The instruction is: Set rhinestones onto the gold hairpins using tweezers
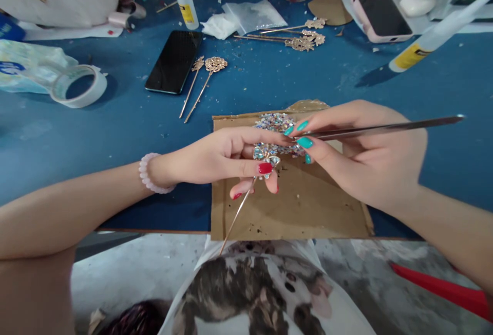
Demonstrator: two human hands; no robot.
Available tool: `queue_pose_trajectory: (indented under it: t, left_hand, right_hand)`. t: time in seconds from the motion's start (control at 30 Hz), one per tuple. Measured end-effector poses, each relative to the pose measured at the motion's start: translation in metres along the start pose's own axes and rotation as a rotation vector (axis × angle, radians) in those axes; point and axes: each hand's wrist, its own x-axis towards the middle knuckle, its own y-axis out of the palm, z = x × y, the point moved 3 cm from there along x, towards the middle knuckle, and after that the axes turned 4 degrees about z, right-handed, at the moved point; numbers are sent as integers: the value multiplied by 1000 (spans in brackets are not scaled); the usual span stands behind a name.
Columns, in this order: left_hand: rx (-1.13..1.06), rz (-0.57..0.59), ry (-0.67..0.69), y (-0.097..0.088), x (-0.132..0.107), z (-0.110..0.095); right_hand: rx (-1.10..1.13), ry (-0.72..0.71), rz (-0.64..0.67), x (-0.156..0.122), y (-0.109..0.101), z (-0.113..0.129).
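My left hand [227,157] pinches a hair stick [239,210] by its ornamental head, where pale, sparkling stones sit in a gold-coloured setting. The stick's thin shaft slants down toward my lap. In my right hand [370,155] is a pair of metal tweezers [389,128], held like a pen, with the rear end pointing right. The tips of the tweezers are hidden near my left index finger. Beneath both hands lies a heap of small glittering rhinestones [275,121] on a sheet of brown cardboard [292,211].
Two gold hair sticks [208,75] lie by a black phone [173,62]. Farther back are more hair sticks [304,39], a plastic bag [256,15] and a glue bottle [185,1]. Another glue bottle [423,47] stands right, near a pink-cased phone [381,15]. Tape [79,88] sits left.
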Motion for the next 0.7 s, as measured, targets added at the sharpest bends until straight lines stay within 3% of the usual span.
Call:
queue_pose_trajectory:
  t: [0.43,0.7]
  left_hand:
    - [-31,-18,5,-2,1,-2]
    - [-51,-52,0,0,3,-6]
  right_hand:
    - [30,-1,1,1,-2,-3]
    - [221,202,-50,4,-3,-10]
